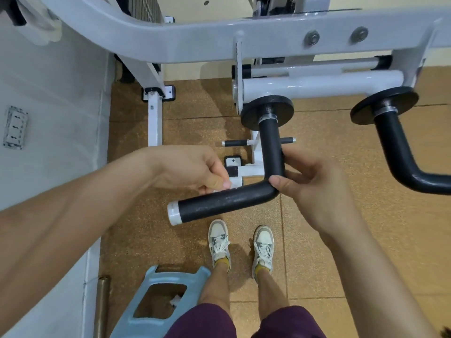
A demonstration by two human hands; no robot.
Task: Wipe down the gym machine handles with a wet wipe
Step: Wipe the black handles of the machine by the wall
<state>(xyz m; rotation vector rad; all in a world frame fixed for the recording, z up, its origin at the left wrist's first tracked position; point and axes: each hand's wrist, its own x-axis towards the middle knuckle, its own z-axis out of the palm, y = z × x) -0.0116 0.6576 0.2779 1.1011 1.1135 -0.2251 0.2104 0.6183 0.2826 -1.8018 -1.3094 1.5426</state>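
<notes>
**Inspector A:** Where is the wet wipe sitting, and how is it being held?

**Inspector B:** The left hand [192, 168] is pinching the wet wipe [227, 189] between thumb and curled fingers. It is pressing the wipe onto the upper side of the bent black handle [227, 200], about midway along its free length. Only a white sliver is showing, so I cannot tell how it is folded.

**Inspector A:** And the right hand?

**Inspector B:** The right hand [314, 184] is curling round the handle's bend, thumb on the near side and fingers behind. In my judgement it is bracing the bar so that the wiping pressure is not swinging it.

**Inspector A:** Orientation?

**Inspector B:** The handle is dropping from its black disc [267, 111] at 12 o'clock, then turning at the bend. Its free section is pointing toward 8 o'clock and finishing in a white end cap [173, 213]. That section's long axis is running from 2 to 8 o'clock.

**Inspector A:** Anything outstanding?

**Inspector B:** A second black handle [400, 152] is hanging at 3 o'clock with neither hand touching it, so I am judging the task incomplete.
</notes>
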